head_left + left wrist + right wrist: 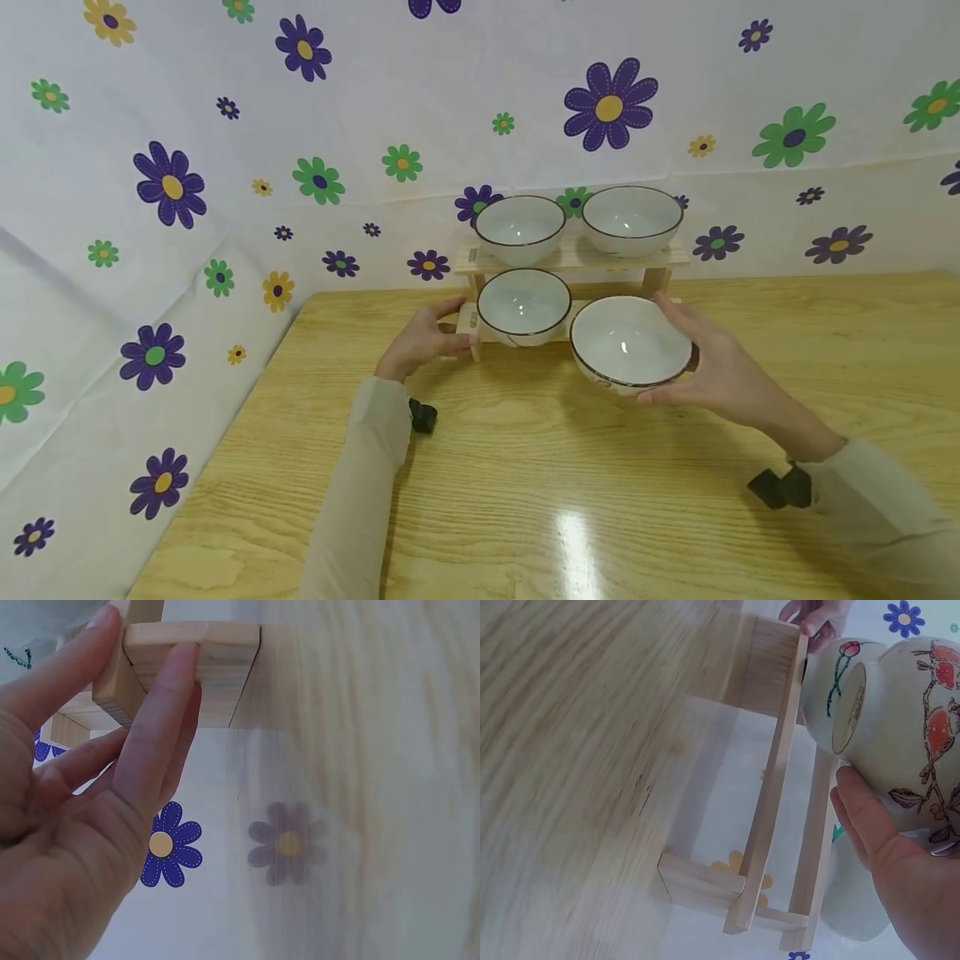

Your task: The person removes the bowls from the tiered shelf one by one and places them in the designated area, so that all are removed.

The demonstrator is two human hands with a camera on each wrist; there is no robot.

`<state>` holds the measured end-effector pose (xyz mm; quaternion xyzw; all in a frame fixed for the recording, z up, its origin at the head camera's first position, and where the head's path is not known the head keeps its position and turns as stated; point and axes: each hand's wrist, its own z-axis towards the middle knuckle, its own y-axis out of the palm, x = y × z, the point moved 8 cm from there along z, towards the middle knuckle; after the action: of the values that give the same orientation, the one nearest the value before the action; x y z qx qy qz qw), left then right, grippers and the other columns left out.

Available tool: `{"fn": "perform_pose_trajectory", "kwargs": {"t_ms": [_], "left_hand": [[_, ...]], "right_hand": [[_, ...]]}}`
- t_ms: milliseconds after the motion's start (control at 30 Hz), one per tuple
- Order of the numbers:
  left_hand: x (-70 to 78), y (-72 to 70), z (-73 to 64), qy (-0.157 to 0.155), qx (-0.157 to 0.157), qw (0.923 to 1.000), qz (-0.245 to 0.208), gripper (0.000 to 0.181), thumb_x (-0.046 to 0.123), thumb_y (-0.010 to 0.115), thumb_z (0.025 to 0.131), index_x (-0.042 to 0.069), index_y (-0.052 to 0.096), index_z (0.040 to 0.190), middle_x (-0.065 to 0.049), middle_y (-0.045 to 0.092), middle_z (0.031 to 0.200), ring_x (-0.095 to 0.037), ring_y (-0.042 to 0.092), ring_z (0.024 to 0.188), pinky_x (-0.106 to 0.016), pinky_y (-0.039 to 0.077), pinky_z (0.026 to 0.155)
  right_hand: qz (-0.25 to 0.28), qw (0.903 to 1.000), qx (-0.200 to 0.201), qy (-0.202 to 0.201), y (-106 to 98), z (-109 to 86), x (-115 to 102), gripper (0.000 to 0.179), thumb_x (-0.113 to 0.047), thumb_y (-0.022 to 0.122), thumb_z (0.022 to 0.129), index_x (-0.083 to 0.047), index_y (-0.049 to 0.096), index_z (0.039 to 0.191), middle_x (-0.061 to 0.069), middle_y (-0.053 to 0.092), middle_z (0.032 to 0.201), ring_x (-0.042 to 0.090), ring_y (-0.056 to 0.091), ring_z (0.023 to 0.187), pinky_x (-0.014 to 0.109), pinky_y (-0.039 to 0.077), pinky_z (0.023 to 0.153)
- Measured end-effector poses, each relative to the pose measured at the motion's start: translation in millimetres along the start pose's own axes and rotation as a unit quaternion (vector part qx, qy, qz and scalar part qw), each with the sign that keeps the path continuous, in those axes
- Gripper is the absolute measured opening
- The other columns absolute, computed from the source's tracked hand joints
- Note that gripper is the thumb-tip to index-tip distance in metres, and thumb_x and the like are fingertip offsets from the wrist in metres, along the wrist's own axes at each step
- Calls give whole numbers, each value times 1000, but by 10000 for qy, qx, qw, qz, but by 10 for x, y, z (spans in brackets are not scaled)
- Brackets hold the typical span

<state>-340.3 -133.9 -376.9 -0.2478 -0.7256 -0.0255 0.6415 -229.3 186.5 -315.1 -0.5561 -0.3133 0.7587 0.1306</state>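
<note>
A two-tier wooden rack point(573, 252) stands on the table, and my left hand point(423, 340) grips the left end of its lower tier. In the left wrist view, thumb and fingers lie either side of a wooden rail point(120, 686). My right hand point(716, 371) holds a dark-rimmed white bowl point(630, 342) by its right side, in front of the lower tier's right half. Seen from the right wrist, this bowl point(907, 735) has red and brown painted decoration, and it is clear of the rails. Another bowl point(523, 304) sits on the lower tier's left.
Two similar bowls, one at left point(520, 229) and one at right point(632, 218), stand on the upper tier. Behind the rack hangs a white flower-print cloth point(450, 83), which also runs along the left side. The wooden table point(480, 483) extends in front.
</note>
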Motion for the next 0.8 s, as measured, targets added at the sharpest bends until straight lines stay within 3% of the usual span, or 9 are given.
{"fn": "perform_pose_trajectory", "kwargs": {"t_ms": [67,167,267,400,500,633,800], "left_hand": [[-4,-7,-4,-18,20,10000,12,81,-4,72,94,2,29,162,-23,45,150,-41,58,128,-43,59,95],[-4,-10,-9,-43,44,10000,3,81,-4,72,94,2,29,162,-22,45,152,-41,57,130,-42,59,95],[0,-8,-13,-77,56,10000,-13,81,-4,72,94,2,29,162,-22,45,152,-41,57,130,-41,59,95],[10,1,-13,-94,52,9999,-15,81,-4,72,94,2,28,162,-23,45,151,-41,57,130,-40,60,95],[13,4,-15,-114,53,9999,-23,81,-5,71,94,2,28,162,-23,45,151,-41,57,129,-40,60,95],[8,-2,-15,-137,52,9999,-48,81,-5,72,94,3,29,162,-23,47,149,-40,58,129,-40,60,95],[15,-8,-16,-123,43,9999,4,81,-3,73,94,2,29,162,-23,48,147,-39,59,127,-39,60,93]], "right_hand": [[-65,10000,0,-29,17,1,-22,126,-13,98,68,3,17,162,39,15,162,58,39,135,40,54,100],[-106,9998,22,-142,41,5,-59,128,-14,99,65,3,18,162,40,13,162,63,32,138,68,44,102],[-65,9995,29,-319,71,10,-99,128,-12,100,63,5,19,162,38,17,162,60,38,135,67,46,101],[-44,9989,-4,-468,118,13,-153,127,-12,100,63,5,21,161,34,25,161,53,46,129,51,54,99],[0,9988,-58,-494,169,16,-188,127,-12,100,63,4,22,162,34,28,160,52,46,128,52,54,98],[164,9980,-168,-590,253,22,-248,127,-10,100,63,7,21,160,36,27,159,53,45,129,63,51,98],[299,9962,-284,-770,342,28,-322,126,-11,100,63,10,21,159,35,27,160,54,45,131,61,53,96]]}}
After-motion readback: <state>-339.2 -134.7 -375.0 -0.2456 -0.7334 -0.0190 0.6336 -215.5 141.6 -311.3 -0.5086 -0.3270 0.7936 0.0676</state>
